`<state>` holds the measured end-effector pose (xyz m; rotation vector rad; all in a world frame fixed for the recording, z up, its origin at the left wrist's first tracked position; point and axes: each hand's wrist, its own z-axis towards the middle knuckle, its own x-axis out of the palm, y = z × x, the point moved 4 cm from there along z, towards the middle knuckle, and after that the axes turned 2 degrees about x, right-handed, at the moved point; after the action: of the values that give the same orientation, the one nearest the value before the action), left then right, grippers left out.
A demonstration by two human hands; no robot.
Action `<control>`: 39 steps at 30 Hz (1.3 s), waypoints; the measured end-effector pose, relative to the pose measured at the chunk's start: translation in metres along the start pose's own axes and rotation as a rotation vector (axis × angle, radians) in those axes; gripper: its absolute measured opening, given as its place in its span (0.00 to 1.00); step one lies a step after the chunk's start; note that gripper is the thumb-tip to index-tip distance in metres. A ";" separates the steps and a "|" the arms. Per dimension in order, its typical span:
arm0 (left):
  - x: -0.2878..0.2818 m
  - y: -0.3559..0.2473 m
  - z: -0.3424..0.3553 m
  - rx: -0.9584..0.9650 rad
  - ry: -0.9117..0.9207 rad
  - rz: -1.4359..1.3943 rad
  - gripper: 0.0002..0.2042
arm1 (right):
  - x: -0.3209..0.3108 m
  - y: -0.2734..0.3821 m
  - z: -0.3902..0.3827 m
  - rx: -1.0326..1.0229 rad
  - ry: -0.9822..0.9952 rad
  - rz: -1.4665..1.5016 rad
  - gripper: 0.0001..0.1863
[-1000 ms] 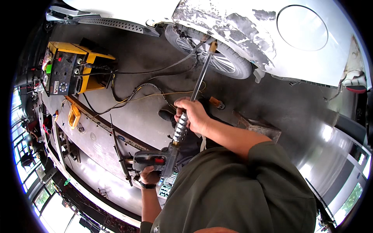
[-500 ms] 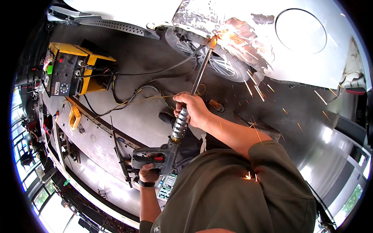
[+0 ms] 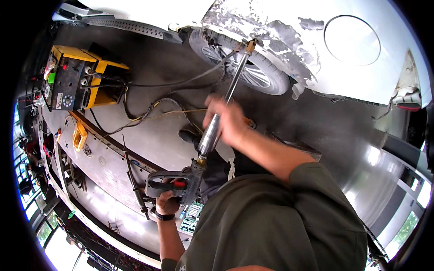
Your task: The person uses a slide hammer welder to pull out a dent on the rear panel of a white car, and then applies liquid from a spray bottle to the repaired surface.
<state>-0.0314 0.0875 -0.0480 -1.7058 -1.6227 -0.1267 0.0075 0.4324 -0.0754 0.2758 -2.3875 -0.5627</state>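
My left hand (image 3: 166,203) is closed on the grip of a black tool gun (image 3: 191,185) with a red trigger. A long chrome rod (image 3: 236,77) runs up from the gun to a brass-coloured tip (image 3: 250,46) at the white car's scraped rear wheel arch (image 3: 275,43), above the wheel (image 3: 269,77). My right hand (image 3: 226,117), smeared by motion, is wrapped round the steel sliding weight (image 3: 209,138) on that rod.
A yellow-and-black machine (image 3: 97,101) with thick cables (image 3: 176,83) stands at left. Nearby are a rusty rail (image 3: 95,128), a yellow plastic holder (image 3: 79,134), a metal bar tool (image 3: 134,187) and an open socket set (image 3: 192,217). A metal block (image 3: 307,151) sits beside my right forearm.
The sparks seen at the wheel arch half a second ago are gone. My right hand has moved up the rod toward the car with the weight, and the gun has shifted slightly left.
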 end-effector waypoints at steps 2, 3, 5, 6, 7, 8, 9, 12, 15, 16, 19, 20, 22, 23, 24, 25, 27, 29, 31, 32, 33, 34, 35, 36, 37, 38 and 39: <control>-0.020 -0.009 -0.019 -0.018 -0.075 -0.016 0.33 | 0.006 -0.046 -0.018 0.085 -0.063 0.170 0.09; -0.026 -0.013 -0.018 -0.016 -0.125 -0.033 0.34 | 0.004 -0.058 -0.023 0.133 -0.074 0.192 0.08; -0.022 -0.013 -0.023 0.000 -0.047 0.012 0.35 | 0.004 -0.067 -0.030 0.208 -0.126 0.197 0.08; -0.023 -0.009 -0.022 -0.030 -0.039 0.030 0.33 | 0.004 -0.068 -0.030 0.205 -0.124 0.182 0.07; -0.024 -0.006 -0.023 -0.060 -0.031 0.048 0.31 | 0.004 -0.066 -0.028 0.209 -0.124 0.182 0.07; -0.025 0.001 -0.025 -0.084 -0.075 -0.043 0.33 | 0.004 -0.060 -0.022 0.174 -0.077 0.152 0.07; -0.026 0.008 -0.022 -0.088 -0.098 -0.101 0.31 | 0.007 -0.051 -0.018 0.135 -0.031 0.124 0.07; -0.025 0.020 -0.012 -0.085 -0.098 -0.146 0.30 | 0.009 -0.032 -0.011 0.103 -0.021 0.080 0.07; -0.012 0.015 -0.003 -0.033 -0.029 -0.084 0.30 | 0.009 -0.020 -0.012 0.096 -0.021 0.096 0.05; -0.011 0.014 -0.002 -0.046 -0.017 -0.071 0.30 | 0.009 -0.018 -0.012 0.107 -0.030 0.119 0.04; -0.003 0.013 0.000 -0.070 -0.024 -0.069 0.31 | 0.008 -0.014 -0.010 0.110 -0.027 0.122 0.04; -0.002 0.013 0.001 -0.079 -0.042 -0.080 0.31 | 0.006 -0.014 -0.009 0.110 -0.027 0.124 0.04; -0.002 0.014 0.001 -0.066 -0.043 -0.062 0.31 | 0.005 -0.013 -0.007 0.112 0.018 0.099 0.07; -0.002 0.014 0.001 -0.052 -0.043 -0.046 0.31 | 0.005 -0.013 -0.007 0.113 0.019 0.101 0.07; 0.002 0.012 0.001 -0.052 -0.043 -0.043 0.31 | 0.005 -0.013 -0.007 0.109 0.019 0.101 0.07; 0.007 0.009 0.001 -0.057 -0.048 -0.035 0.31 | 0.006 -0.013 -0.007 0.105 0.018 0.100 0.07; 0.009 0.006 0.001 -0.059 -0.054 -0.024 0.32 | 0.006 -0.014 -0.005 0.110 0.020 0.109 0.07; 0.005 0.002 0.002 -0.041 -0.015 -0.001 0.32 | 0.008 -0.015 -0.004 0.115 0.024 0.117 0.07; 0.005 -0.001 0.002 -0.027 -0.024 0.011 0.32 | 0.009 -0.014 -0.003 0.114 0.008 0.114 0.07; 0.005 -0.002 0.002 -0.013 -0.033 0.022 0.31 | 0.009 -0.015 -0.002 0.112 0.009 0.115 0.07; 0.005 -0.003 0.003 -0.012 -0.031 0.022 0.31 | 0.010 -0.016 -0.002 0.112 0.010 0.119 0.07; 0.006 -0.004 0.003 -0.016 -0.020 0.016 0.31 | 0.010 -0.016 -0.002 0.112 0.011 0.124 0.06; 0.007 -0.004 0.004 -0.020 -0.008 0.010 0.31 | 0.010 -0.014 -0.002 0.110 0.012 0.123 0.06; 0.007 -0.004 0.004 -0.021 -0.012 0.009 0.31 | 0.010 -0.014 -0.003 0.125 0.005 0.117 0.06; 0.008 -0.005 0.004 -0.023 -0.001 0.003 0.31 | 0.010 -0.014 -0.003 0.141 -0.003 0.110 0.06; 0.008 -0.005 0.004 -0.024 0.009 -0.002 0.31 | 0.010 -0.015 -0.003 0.145 -0.004 0.110 0.06; 0.007 -0.004 0.005 -0.025 0.010 -0.002 0.31 | 0.010 -0.015 -0.002 0.137 0.001 0.117 0.06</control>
<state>-0.0357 0.0956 -0.0454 -1.7194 -1.6223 -0.1563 0.0019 0.4149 -0.0756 0.1946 -2.4268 -0.3456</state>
